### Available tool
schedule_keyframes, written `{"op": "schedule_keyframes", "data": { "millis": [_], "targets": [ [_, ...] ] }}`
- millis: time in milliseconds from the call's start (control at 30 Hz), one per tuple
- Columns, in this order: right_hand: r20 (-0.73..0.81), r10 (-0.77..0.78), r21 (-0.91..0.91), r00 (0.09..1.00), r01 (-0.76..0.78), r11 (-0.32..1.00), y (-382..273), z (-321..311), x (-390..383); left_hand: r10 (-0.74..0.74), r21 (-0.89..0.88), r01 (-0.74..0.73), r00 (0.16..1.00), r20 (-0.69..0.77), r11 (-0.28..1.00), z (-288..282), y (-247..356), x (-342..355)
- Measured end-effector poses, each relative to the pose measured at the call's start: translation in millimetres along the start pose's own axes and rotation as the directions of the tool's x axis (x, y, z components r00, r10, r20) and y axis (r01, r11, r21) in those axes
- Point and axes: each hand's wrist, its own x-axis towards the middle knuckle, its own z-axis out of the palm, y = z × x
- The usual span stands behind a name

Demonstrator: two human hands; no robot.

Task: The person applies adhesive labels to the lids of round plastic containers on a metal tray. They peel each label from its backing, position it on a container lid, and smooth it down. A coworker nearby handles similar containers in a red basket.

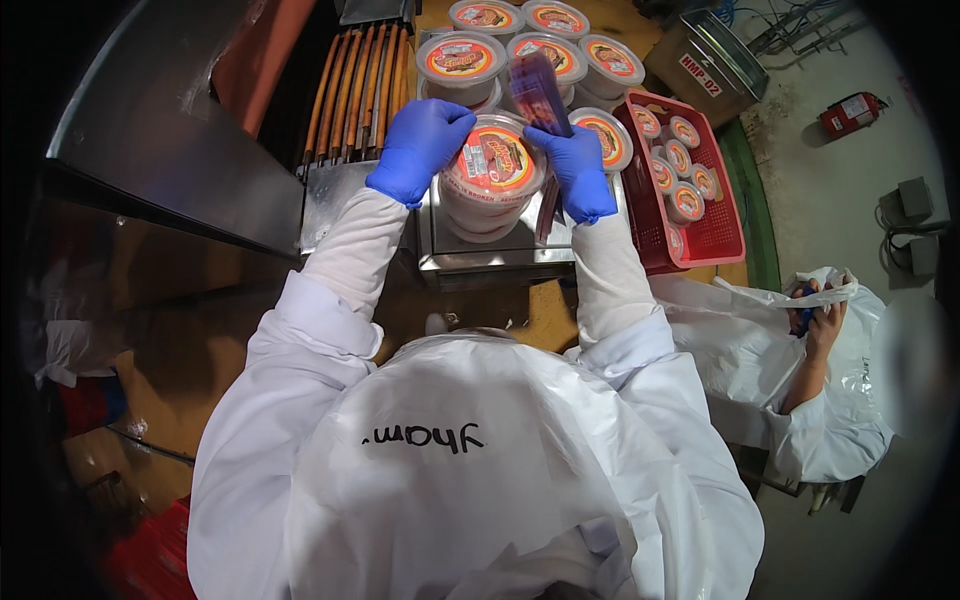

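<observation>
A round clear tub (pixel 490 185) with a red, yellow and white label on its lid stands on the steel surface in front of me, on top of another tub. A clear plastic band with red print runs around its rim. My left hand (pixel 420 145), in a blue glove, is closed at the lid's left edge; what its fingertips pinch is hidden. My right hand (pixel 575 165), also gloved in blue, is at the lid's right edge. It grips a bundle of flat purplish plastic bands (pixel 537 92) that sticks up past the fingers.
Several more lidded tubs (pixel 460 58) stand stacked behind. At the right is a red crate (pixel 735 225) with smaller tubs. Left of the tubs are brown rollers (pixel 355 90) and a steel machine (pixel 180 140). A co-worker's hand (pixel 825 315) shows at the far right, near a fire extinguisher (pixel 853 115).
</observation>
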Motion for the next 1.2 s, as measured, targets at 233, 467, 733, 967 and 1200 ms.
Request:
{"op": "schedule_keyframes", "data": {
  "millis": [233,467,733,967,1200],
  "targets": [
    [-0.119,-0.073,0.145,0.99,0.09,0.985,-21.6,-29.7,-24.1,0.232,0.013,-0.234,0.956,-0.178,0.972,-36.4,4.7,-1.0],
    [0.146,-0.357,-0.057,0.923,0.368,0.928,-33.1,-8.8,-93.2,0.583,0.144,-0.634,0.763,0.279,0.76,-64.2,36.4,-37.3],
    [0.128,-0.481,-0.4,0.867,0.489,0.775,-2.8,15.7,-77.5,0.66,0.188,-0.695,0.719,0.218,0.695,-36.3,-7.6,-26.3],
    [-0.094,-0.296,0.465,0.951,0.305,0.831,4.8,-15.0,-91.6,0.578,-0.041,-0.585,0.784,0.226,0.81,-52.8,-4.1,-26.9],
    [-0.099,0.187,0.842,0.977,-0.018,0.539,36.9,-57.5,-103.5,0.677,0.188,-0.721,0.692,0.25,0.667,-29.6,3.3,-27.4]
  ]
}}
